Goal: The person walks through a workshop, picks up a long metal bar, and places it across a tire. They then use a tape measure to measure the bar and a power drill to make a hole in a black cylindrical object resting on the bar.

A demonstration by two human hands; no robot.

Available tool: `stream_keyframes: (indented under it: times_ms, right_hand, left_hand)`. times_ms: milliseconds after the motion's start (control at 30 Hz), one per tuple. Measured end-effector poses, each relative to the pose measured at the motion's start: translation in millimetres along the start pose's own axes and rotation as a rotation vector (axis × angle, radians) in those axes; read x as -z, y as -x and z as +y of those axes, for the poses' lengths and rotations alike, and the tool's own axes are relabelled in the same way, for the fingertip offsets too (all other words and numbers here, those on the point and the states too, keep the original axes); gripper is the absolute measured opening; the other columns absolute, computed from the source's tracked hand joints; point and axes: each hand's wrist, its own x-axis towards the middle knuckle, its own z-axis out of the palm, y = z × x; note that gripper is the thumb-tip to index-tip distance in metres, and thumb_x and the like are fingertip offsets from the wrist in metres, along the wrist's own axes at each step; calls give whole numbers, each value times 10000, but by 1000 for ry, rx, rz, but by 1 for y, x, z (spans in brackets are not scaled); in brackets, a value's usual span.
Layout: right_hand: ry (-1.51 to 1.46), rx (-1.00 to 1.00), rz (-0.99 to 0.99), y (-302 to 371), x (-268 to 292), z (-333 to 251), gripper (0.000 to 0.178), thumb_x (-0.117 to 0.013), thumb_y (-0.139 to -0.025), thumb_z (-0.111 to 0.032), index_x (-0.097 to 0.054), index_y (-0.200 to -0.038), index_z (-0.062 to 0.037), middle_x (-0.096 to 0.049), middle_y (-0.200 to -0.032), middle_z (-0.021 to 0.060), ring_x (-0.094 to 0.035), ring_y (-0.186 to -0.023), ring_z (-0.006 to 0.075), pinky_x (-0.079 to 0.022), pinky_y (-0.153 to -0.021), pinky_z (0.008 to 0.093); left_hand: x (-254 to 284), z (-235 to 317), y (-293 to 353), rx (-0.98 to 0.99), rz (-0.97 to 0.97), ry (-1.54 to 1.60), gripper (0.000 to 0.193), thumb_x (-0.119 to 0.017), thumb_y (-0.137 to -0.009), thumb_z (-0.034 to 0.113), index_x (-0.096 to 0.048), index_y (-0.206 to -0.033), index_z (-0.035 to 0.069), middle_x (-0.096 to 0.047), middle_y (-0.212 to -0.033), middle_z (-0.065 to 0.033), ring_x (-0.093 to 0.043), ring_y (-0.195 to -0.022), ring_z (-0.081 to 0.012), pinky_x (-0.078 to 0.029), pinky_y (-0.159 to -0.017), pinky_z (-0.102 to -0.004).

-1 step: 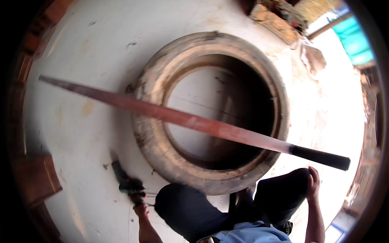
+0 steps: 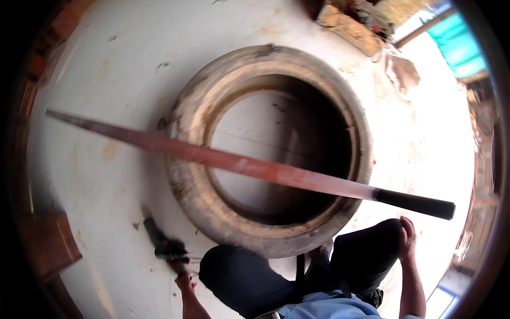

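A large worn tyre [image 2: 186, 125] lies flat on the pale floor before my knees. Across its top rests a long reddish bar [image 2: 255, 166], thin at its left end and fitted with a black sleeve or grip [image 2: 414, 203] at the right. My left hand [image 2: 184, 277], low at the left, is closed around a dark tool [image 2: 169, 249] with green and red parts; it resembles a cordless drill, though blur hides its exact kind. My right hand [image 2: 407, 239] lies over my right knee, holding nothing, just below the black end of the bar. Neither hand touches the bar.
Reddish-brown blocks [image 2: 50, 242] line the left side. At the far right are a wooden block [image 2: 350, 29] with clutter behind it, a crumpled cloth or sack [image 2: 402, 73] and a turquoise sheet [image 2: 459, 48]. My bent knees [image 2: 239, 276] stand close to the tyre's near edge.
The whole view has shifted slightly, so the tyre and the bar sit a little farther left and lower. Both hands keep their places relative to my knees.
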Motion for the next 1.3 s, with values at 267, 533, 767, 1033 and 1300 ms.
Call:
stream_keyframes:
  times_ms: [267,533,767,1033,1300]
  right_hand:
    - [172,-54,-1,57,27,-39,373,-715,-848,-129,-662,-1197,-6,-636,-1269,194,-586,-1209,389,-488,-1040,444]
    - [-506,151,-446,39,-38,-112,272,-699,-931,-157,-666,-1166,-24,-655,-1085,165,-651,-992,354,-551,-874,416]
    - [-827,342,-416,35,-62,-162,278,-664,-973,-197,-653,-1164,3,-641,-983,179,-655,-951,341,-525,-833,401]
    - [-865,238,-609,56,-56,-117,387,-630,-967,-177,-599,-1318,-17,-696,-1138,212,-697,-993,320,-541,-867,403]
    - [-729,131,-841,58,-43,-83,383,-590,-997,-213,-599,-1347,-57,-702,-1164,193,-685,-1077,305,-521,-948,385]
  left_hand:
    - [68,102,152,32,-588,269,267,-670,-906,122,-621,-1165,158,-696,-1093,-79,-695,-945,-392,-620,-752,-512]
    - [-15,361,338,-444,-1068,743,418,-576,-991,310,-597,-1353,102,-618,-1343,-220,-609,-1198,-393,-532,-900,-564]
    - [-202,346,461,-1002,-1631,-474,278,-584,-818,38,-653,-1078,-31,-588,-1254,-206,-657,-924,-268,-559,-743,-320]
    - [-245,267,521,-913,-1581,-528,848,-731,-769,19,-351,-1526,-8,-355,-1493,-150,-551,-1228,-251,-503,-997,-368]
    - [-261,241,523,-903,-1547,-762,883,-725,-768,39,-321,-1553,-9,-467,-1455,-191,-568,-1246,-247,-497,-987,-356]
